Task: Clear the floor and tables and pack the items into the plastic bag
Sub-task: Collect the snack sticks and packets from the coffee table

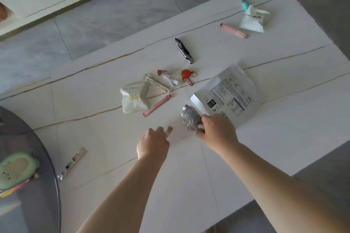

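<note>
Crinkled silvery plastic bag point(190, 117) is being pinched at its near end by the right hand point(217, 130), lying on the white table point(113, 138) beside a printed packet point(229, 92); the left hand point(153, 143) is hovering just left of the plastic bag, fingers loosely curled, gripping nothing

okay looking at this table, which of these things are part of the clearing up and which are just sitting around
Part of the job: crumpled plastic bag in the right hand; corkscrew; red keyring; two pink clips; white snack packets; printed pouch.

Just lying about: green avocado toy on the grey round table.
</note>
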A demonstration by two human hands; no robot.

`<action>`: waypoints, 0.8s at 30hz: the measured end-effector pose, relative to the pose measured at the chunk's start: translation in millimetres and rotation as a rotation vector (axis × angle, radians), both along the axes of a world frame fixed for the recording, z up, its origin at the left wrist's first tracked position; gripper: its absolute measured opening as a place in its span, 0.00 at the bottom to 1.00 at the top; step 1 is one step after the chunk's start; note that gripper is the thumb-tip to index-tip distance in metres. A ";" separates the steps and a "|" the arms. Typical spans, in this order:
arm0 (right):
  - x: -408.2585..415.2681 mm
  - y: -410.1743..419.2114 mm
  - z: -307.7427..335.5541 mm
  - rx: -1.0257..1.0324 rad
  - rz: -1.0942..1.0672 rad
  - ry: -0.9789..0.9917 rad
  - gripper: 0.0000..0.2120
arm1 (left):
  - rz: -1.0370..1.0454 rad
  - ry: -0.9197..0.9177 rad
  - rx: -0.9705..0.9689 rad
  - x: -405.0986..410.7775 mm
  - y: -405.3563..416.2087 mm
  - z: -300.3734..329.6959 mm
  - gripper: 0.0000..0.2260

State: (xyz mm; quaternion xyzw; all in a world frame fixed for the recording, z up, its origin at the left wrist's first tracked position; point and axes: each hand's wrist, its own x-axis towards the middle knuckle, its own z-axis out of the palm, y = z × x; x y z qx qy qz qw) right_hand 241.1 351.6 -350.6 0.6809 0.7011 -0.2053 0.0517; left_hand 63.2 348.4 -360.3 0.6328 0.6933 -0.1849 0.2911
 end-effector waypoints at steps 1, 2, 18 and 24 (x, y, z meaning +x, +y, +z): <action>6.2 -4.7 8.3 0.003 -0.009 0.000 0.14 | -0.041 0.003 0.018 4.6 0.7 8.5 0.09; 12.6 -9.0 18.1 0.008 -0.025 0.000 0.14 | -0.082 0.006 0.040 10.1 1.8 18.0 0.09; 172.3 -153.0 170.3 0.091 -0.654 -0.045 0.11 | -0.687 -0.138 0.232 202.6 -47.0 175.4 0.12; 230.8 -233.4 207.8 0.113 -0.839 -0.110 0.15 | -0.885 -0.188 0.257 283.7 -97.1 212.5 0.12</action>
